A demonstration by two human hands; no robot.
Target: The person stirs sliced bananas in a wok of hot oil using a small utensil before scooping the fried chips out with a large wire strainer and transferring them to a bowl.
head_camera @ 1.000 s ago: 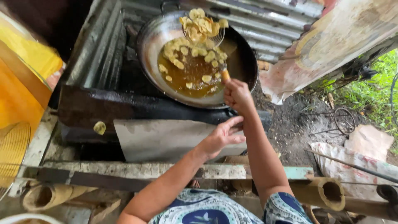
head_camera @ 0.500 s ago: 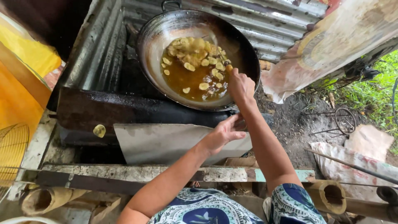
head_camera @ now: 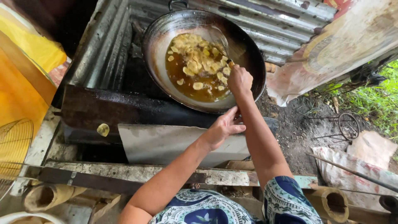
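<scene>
**Frying slices at a rough outdoor stove**

Nearest the camera, hollow bamboo poles (head_camera: 45, 197) and a weathered wooden beam (head_camera: 124, 178) edge the work area, with a yellow wire basket (head_camera: 14, 145) at the left. Beyond them a dull grey metal sheet (head_camera: 166, 141) leans against the blackened, soot-crusted stove (head_camera: 103, 110); a single pale slice (head_camera: 103, 130) lies on its ledge. The left hand (head_camera: 224, 126) rests open, fingers loosely spread, at the sheet's upper edge, gripping nothing. Farther on, the right hand (head_camera: 239, 79) is closed in a fist around the handle of a skimmer (head_camera: 217, 39) that dips into the wok (head_camera: 166, 37). This round, dark wok sits on the stove, holding amber oil and thin yellow slices (head_camera: 199, 62). Corrugated metal walls (head_camera: 265, 25) stand behind; bare earth and grass (head_camera: 373, 99) lie to the right.
</scene>
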